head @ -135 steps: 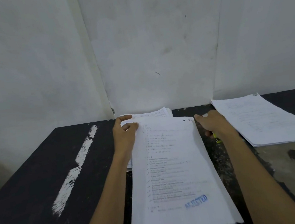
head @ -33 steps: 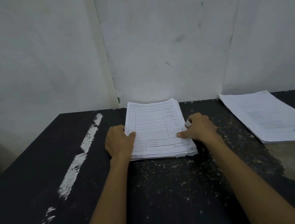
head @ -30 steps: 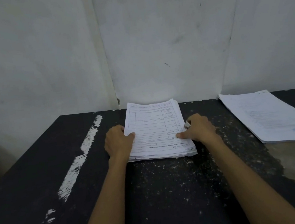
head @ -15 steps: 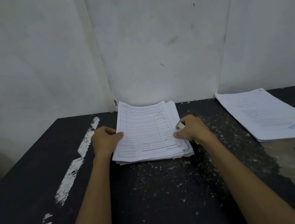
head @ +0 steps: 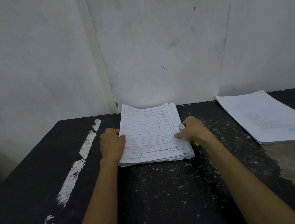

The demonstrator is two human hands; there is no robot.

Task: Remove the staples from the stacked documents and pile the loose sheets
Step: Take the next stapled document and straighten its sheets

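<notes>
Left grip (head: pixel 112 144) pinches the stack (head: pixel 145 130) at its left edge; right grip (head: pixel 193 132) clasps, seemingly, a yellow-handled tool (head: pixel 181 126).

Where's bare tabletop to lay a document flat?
Widest: the near table between the forearms, before the document stack. Left of the left hand, around the white paint streak. Tight: between the right hand, gripping a small tool, and the right paper pile.

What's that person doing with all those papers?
A person works at a dark table. Their left hand grips the left edge of a paper stack in front of them, with its top sheets lifted a little. Their right hand holds a small tool and presses its thumb on the stack's right edge. A second pile of sheets lies off to the right, with no hand on it.
</notes>
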